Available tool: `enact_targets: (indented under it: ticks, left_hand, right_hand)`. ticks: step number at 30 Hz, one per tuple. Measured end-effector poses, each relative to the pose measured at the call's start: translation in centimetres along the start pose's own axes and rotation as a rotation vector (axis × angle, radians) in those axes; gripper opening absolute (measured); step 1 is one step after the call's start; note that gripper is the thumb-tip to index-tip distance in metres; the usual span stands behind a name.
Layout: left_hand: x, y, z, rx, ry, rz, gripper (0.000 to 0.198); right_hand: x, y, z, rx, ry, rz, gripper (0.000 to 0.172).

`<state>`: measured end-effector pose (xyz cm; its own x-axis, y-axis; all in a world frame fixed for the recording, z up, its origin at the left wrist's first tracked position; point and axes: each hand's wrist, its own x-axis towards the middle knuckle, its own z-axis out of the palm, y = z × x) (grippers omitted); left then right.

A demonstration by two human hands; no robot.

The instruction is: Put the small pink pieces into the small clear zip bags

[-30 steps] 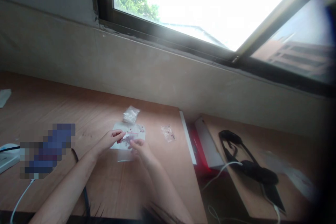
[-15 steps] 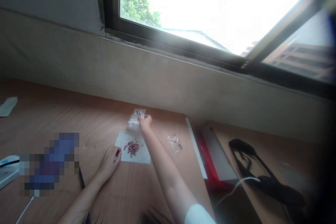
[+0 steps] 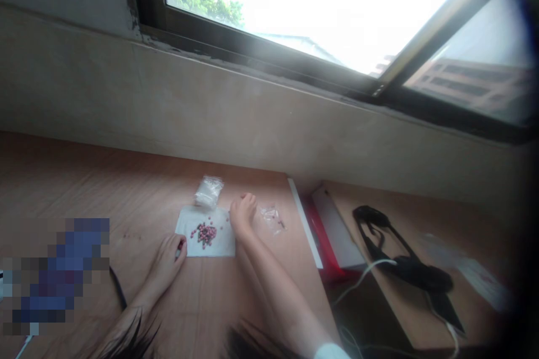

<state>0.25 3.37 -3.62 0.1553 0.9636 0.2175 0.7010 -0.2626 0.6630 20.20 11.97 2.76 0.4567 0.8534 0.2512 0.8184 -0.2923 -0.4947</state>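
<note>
My left hand (image 3: 166, 257) rests on the table at the left edge of a small white sheet (image 3: 225, 244). Its fingers are curled closed, and small dark red beads show between them. On the sheet lies a loose pile of pink and dark beads (image 3: 206, 234), with a few scattered around it. My right hand (image 3: 243, 215) is over the sheet's right edge, fingers closed; whatever they hold is hidden. Behind the sheet lies a stack of clear plastic bags (image 3: 209, 192). Right of my right hand is a clear bag (image 3: 273, 220) with a few small bits in it.
A blurred-out blue object (image 3: 63, 269) is at the left, near a black cable (image 3: 118, 287). Beyond the table's right edge are a red item (image 3: 322, 235) and a second surface with a black device (image 3: 400, 261) and white cable. A wall and window stand behind.
My right hand has left the stack of clear bags and moved right and nearer, to the sheet's right edge. My left hand stays by the sheet. The camera view has shifted slightly.
</note>
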Motion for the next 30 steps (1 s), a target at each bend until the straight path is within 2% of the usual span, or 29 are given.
enact_targets:
  ticks: [3, 6, 8, 11, 17, 20, 22, 25, 27, 30]
  left_hand:
    - [0.0, -0.1, 0.0, 0.003, -0.020, -0.025, 0.014]
    - [0.0, 0.1, -0.2, 0.003, -0.025, -0.047, 0.014]
    - [0.0, 0.4, -0.3, 0.000, -0.031, -0.056, 0.015]
    - [-0.1, 1.0, -0.8, -0.041, -0.039, -0.084, 0.017]
    - [0.0, 2.9, -3.4, -0.242, -0.098, -0.243, 0.022]
    - [0.3, 5.3, -5.2, -0.314, -0.104, -0.258, 0.025]
    - [0.6, 7.4, -6.0, -0.373, -0.116, -0.203, 0.030]
    - [1.1, 10.2, -6.6, -0.448, -0.217, -0.085, 0.036]
    - [1.4, 11.4, -6.8, -0.452, -0.320, -0.001, 0.032]
    - [1.5, 11.9, -7.3, -0.455, -0.421, 0.092, 0.028]
  right_hand:
    - [-0.4, 4.6, -1.7, -0.208, 0.050, 0.066, 0.025]
    - [-0.9, 8.2, -2.8, -0.234, 0.070, 0.049, 0.026]
    - [-1.2, 9.4, -3.6, -0.177, 0.029, -0.001, 0.025]
    - [-1.6, 10.0, -5.1, -0.093, -0.052, -0.023, 0.025]
    - [-3.9, 8.5, -8.1, 0.149, -0.119, 0.001, 0.021]
    - [-5.7, 6.8, -8.9, 0.373, -0.254, -0.053, 0.016]
    - [-6.9, 5.2, -9.1, 0.551, -0.408, -0.084, 0.014]
    - [-8.3, 2.7, -9.1, 0.747, -0.603, -0.101, 0.013]
    - [-8.9, 1.4, -9.2, 0.810, -0.650, -0.107, 0.011]
    - [-9.1, 0.1, -9.5, 0.852, -0.652, -0.105, 0.011]
